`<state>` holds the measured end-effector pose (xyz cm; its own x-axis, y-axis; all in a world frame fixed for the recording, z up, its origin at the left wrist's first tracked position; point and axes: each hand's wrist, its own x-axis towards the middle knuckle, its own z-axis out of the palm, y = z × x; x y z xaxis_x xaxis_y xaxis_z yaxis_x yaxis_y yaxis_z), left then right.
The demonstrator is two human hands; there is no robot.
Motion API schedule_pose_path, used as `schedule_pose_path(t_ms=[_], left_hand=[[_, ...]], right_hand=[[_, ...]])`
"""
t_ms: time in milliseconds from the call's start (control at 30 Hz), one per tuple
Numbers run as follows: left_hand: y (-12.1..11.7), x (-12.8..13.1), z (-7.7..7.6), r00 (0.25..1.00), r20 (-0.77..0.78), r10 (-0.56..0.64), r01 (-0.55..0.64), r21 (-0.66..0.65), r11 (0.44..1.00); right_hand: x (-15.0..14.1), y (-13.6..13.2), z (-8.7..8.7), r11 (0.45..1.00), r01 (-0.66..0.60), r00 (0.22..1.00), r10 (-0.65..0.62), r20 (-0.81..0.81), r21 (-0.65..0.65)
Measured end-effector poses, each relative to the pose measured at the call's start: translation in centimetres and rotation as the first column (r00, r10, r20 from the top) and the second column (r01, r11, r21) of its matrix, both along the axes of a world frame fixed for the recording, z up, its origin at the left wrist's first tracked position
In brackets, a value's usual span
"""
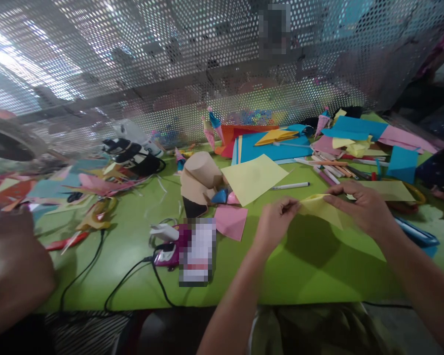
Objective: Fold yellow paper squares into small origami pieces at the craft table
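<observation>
A piece of pale yellow paper (327,211) is held up above the green table, stretched between my two hands. My left hand (279,219) pinches its left end between thumb and fingers. At the upper right edge, my right hand (358,204) grips the sheet, with its thumb on the near side. The paper looks bent or folded along its top. Just beyond my left hand lies a flat yellow sheet (257,177), and a white pen (291,186) rests beside it. A pink paper square (231,222) is left of my left hand.
The green table (133,281) also carries a phone (198,254), black cables, a brown paper roll (200,180), blue sheets (259,148) and several markers (333,170). Another person's arm (18,266) reaches in at far left, near scissors (68,241). A perforated metal screen (163,64) stands behind.
</observation>
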<state>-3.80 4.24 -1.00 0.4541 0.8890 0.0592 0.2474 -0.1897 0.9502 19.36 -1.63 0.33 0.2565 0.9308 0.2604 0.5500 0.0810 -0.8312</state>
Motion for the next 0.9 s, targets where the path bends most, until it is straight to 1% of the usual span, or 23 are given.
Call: schedule_pose_path(t_ms=[133, 200, 267, 367, 433, 500, 533, 567, 633, 700, 733, 800, 833, 900], left_hand=[[0.2, -0.3, 0.0, 0.999, 0.029, -0.037, 0.038, -0.043, 0.998], [0.4, -0.4, -0.1, 0.996, 0.069, -0.058, 0.064, -0.081, 0.995], [0.5, -0.3, -0.2, 0.991, 0.115, -0.061, 0.075, -0.127, 0.989], [0.6, 0.0, -0.3, 0.981, 0.194, -0.026, 0.071, -0.228, 0.971], [0.7, 0.3, -0.4, 0.971, 0.239, 0.013, 0.053, -0.269, 0.962], [0.6, 0.5, -0.6, 0.961, 0.270, 0.054, 0.023, -0.275, 0.961], [0.6, 0.6, -0.7, 0.957, 0.281, 0.071, 0.008, -0.273, 0.962], [0.6, 0.6, -0.8, 0.954, 0.287, 0.086, -0.005, -0.271, 0.962], [0.5, 0.8, -0.9, 0.953, 0.282, 0.111, -0.036, -0.259, 0.965], [0.2, 0.9, -1.0, 0.961, 0.243, 0.136, -0.085, -0.210, 0.974], [0.1, 1.0, -1.0, 0.965, 0.214, 0.152, -0.117, -0.168, 0.979], [-0.3, 1.2, -0.9, 0.969, 0.167, 0.180, -0.171, -0.067, 0.983], [-0.5, 1.3, -0.8, 0.970, 0.155, 0.186, -0.185, -0.024, 0.982], [-0.8, 1.5, -0.7, 0.971, 0.163, 0.174, -0.178, 0.008, 0.984]], right_hand=[[0.0, 0.0, 0.4, 1.000, 0.026, 0.999, -0.026, -0.022, 0.001], [0.1, 0.0, 0.5, 0.999, 0.048, 0.996, -0.049, -0.072, -0.014], [0.2, -0.1, 0.4, 0.997, 0.053, 0.988, -0.061, -0.142, -0.058], [0.2, -0.1, -0.1, 0.993, 0.039, 0.972, -0.065, -0.224, -0.115], [0.1, -0.1, -0.3, 0.990, 0.034, 0.971, -0.064, -0.231, -0.133], [0.0, -0.1, -0.4, 0.992, 0.026, 0.979, -0.051, -0.199, -0.126], [-0.1, -0.1, -0.4, 0.995, 0.025, 0.986, -0.040, -0.160, -0.094], [-0.2, -0.2, -0.3, 0.999, 0.031, 0.995, -0.034, -0.096, -0.034], [-0.4, -0.3, -0.1, 0.990, 0.025, 0.995, -0.039, 0.095, 0.142], [-0.8, -0.6, 0.1, 0.957, -0.062, 0.956, -0.024, 0.291, 0.283], [-1.1, -0.7, 0.2, 0.942, -0.125, 0.929, 0.001, 0.369, 0.311], [-1.7, -0.9, 0.1, 0.922, -0.227, 0.873, 0.050, 0.486, 0.314], [-2.0, -0.9, 0.0, 0.914, -0.250, 0.844, 0.044, 0.535, 0.319], [-2.6, -0.9, -0.4, 0.902, -0.247, 0.785, -0.028, 0.619, 0.354]])
